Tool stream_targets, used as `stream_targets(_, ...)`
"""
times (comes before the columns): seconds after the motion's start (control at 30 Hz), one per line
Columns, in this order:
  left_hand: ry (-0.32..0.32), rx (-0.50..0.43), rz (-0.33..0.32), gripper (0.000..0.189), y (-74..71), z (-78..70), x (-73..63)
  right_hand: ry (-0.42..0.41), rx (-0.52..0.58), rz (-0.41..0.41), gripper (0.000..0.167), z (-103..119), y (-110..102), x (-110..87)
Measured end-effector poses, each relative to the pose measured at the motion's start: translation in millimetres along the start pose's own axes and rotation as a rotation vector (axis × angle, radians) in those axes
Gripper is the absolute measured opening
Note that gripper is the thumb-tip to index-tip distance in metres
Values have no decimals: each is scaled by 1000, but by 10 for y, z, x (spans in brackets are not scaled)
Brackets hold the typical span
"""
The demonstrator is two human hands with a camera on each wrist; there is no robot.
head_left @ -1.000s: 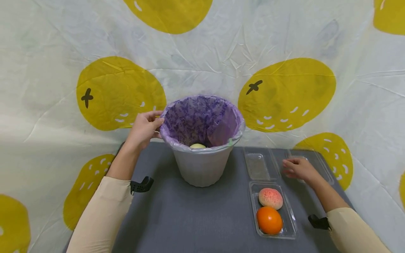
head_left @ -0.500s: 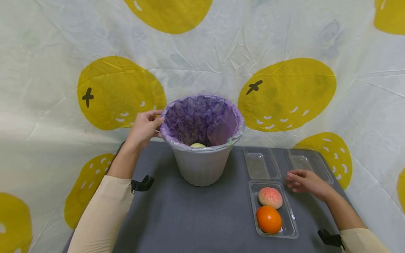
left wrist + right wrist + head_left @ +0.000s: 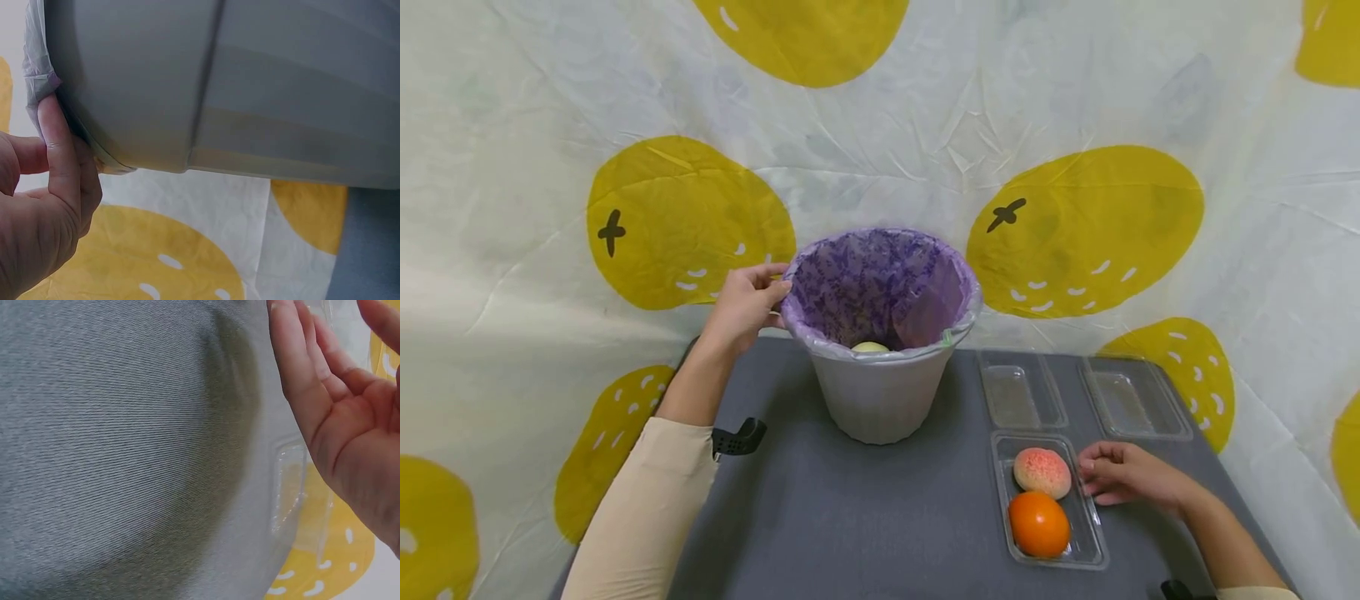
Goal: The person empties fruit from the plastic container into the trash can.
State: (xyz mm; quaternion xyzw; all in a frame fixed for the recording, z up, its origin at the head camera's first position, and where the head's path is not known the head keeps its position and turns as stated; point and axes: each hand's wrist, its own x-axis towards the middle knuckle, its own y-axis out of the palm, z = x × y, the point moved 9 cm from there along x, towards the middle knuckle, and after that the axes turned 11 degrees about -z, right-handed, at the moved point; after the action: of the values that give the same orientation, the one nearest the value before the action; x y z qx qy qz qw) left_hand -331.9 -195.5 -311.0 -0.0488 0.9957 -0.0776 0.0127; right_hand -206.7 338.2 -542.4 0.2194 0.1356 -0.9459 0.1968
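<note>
A pale trash bin [image 3: 880, 396] stands on the grey table, lined with a purple patterned bag [image 3: 865, 279]. My left hand [image 3: 741, 308] pinches the bin's left rim, thumb and fingers on either side of the bag's folded edge [image 3: 39, 69] in the left wrist view. Deep in the bin a pale yellow-green round thing [image 3: 871, 347] shows only its top. My right hand [image 3: 1138, 477] holds nothing, its fingers loosely bent at the right edge of a clear plastic tray [image 3: 1093, 550]. Inside that tray lie a pink-and-cream peach [image 3: 1042, 472] and, nearer me, an orange [image 3: 1039, 523].
Two more clear trays stand behind the fruit tray: a left one [image 3: 1013, 396] and a right one [image 3: 1131, 400] near the table's far right corner. A white cloth [image 3: 880, 117] printed with yellow fruit hangs behind the table [image 3: 865, 517].
My right hand has moved back towards me from the far right tray to beside the tray with the peach. The left hand has stayed on the bin's rim.
</note>
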Motion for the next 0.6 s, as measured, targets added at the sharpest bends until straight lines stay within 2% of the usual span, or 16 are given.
stream_targets(0.17,-9,7,-11,46,-14,-4,-1,-38,66,85,27,-25,114,-12)
stream_targets(0.4,-4,27,-3,47,-1,-6,-1,8,89,120,18,-108,191,5)
stream_targets(0.6,-4,17,-8,47,-4,6,2,-6,121,145,16,-85,228,11)
